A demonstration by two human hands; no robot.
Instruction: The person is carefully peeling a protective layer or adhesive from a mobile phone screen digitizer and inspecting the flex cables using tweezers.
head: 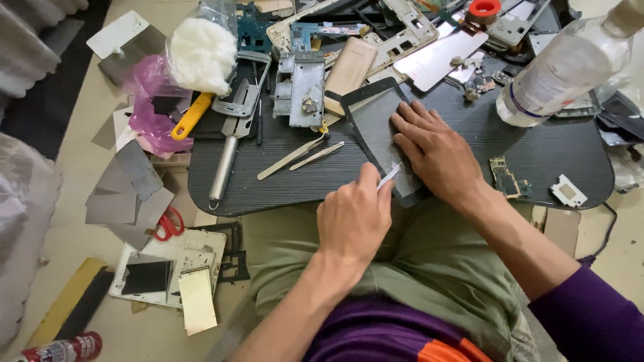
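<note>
Near the frame's centre, a dark screen panel is being worked at the front edge of the bench.
It is pressed flat by the spread right hand; a thin blade is pinched in the closed left hand at its lower edge. Separation appears barely begun, with the panel still in one piece.

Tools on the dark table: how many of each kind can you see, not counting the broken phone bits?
Tweezers: 2
Bottle: 1
Tape roll: 1
Yellow-handled tool: 1
Small blade in the left hand: 1
Long metal-handled tool: 1
Total: 7
The right hand presses on the glass panel.
</note>
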